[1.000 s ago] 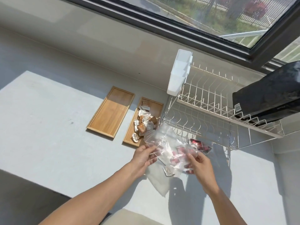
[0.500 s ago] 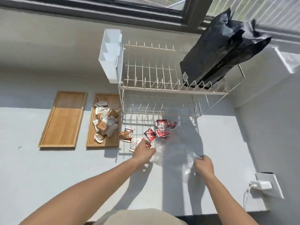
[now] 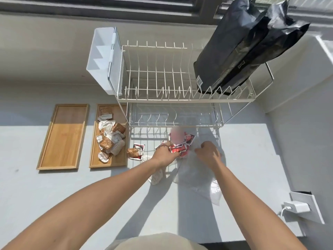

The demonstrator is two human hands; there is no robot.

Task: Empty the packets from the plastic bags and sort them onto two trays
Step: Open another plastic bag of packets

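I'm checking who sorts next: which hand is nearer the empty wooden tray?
Left. The left hand is on the red packets, right of the empty tray; the right hand is farther right, over the plastic bag.

Sunlit white counter (image 3: 234, 159) beneath the hands; beyond them a white wire dish rack (image 3: 162, 98) holding black bags (image 3: 239, 51), dark-framed window (image 3: 108, 6) behind. Right of the hands, wall socket (image 3: 306, 206) with white plug.

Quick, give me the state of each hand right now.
Left hand: closed on the red packets lying on the counter.
Right hand: fingers curled over the clear plastic bag; cannot tell whether it grips.
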